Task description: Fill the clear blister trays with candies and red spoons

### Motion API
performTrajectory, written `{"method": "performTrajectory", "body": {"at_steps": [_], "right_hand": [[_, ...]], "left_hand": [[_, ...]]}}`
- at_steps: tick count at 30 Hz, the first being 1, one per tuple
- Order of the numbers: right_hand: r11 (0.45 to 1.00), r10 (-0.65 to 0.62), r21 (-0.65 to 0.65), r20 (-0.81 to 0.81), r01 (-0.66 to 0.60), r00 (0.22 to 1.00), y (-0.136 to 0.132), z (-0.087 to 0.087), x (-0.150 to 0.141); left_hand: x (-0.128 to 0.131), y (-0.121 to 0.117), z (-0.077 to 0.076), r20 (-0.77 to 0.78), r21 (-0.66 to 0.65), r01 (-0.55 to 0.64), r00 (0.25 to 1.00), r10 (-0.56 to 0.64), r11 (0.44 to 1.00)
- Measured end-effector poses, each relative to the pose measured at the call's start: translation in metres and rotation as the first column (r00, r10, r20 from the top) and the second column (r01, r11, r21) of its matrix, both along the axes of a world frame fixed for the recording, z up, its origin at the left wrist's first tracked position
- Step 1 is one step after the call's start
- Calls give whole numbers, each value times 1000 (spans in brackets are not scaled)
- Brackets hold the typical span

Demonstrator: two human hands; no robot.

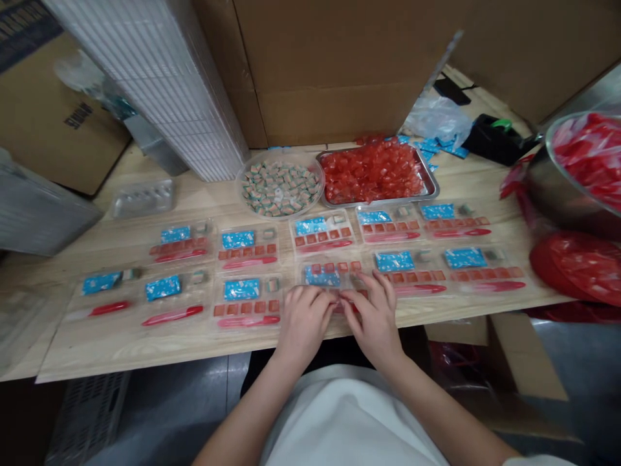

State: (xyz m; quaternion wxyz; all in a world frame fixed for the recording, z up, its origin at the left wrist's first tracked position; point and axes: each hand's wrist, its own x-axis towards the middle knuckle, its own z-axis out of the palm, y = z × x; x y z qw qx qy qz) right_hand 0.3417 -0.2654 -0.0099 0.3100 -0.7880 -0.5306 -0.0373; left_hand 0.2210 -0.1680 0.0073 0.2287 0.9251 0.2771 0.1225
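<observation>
My left hand (305, 322) and my right hand (372, 316) rest close together, fingertips nearly meeting, on a transparent plastic tray (334, 266). That tray holds a blue packet (321, 277) and small red-orange squares (334, 266). My fingers hide its front part, so I cannot tell whether either hand grips anything. Similar trays lie in two rows on the wooden table (97, 349), each with a blue packet, red-orange squares and a red stick-shaped piece. One such tray (247, 298) sits just left of my left hand.
Behind the rows are a round bowl of striped candies (280, 155) and a steel tray of red candies (427, 178). A steel bowl (546, 181) and red bagged items (577, 265) stand at right. Cardboard boxes (330, 71) and stacked white trays (165, 77) rise behind.
</observation>
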Motion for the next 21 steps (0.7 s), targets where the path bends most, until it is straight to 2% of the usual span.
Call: {"method": "performTrajectory", "body": {"at_steps": [4,9,13,16,21], "right_hand": [[999,39,4,-65,-39,997,1,1,2],[1000,15,16,-63,-14,998,0,4,10],[986,146,-86,-15,-147,989,-2,5,14],[968,214,-134,5,-211,977,-3,5,14],[966,232,-108,-40,-235,972,-4,6,14]], "left_hand": [[1,2,-2,-9,9,31,999,-31,999],[-2,6,2,74,-109,25,997,-17,994],[-8,8,4,72,-65,12,997,-7,998],[-12,9,0,94,-52,14,995,-9,999],[-15,12,-7,106,-27,7,994,-5,1000]]}}
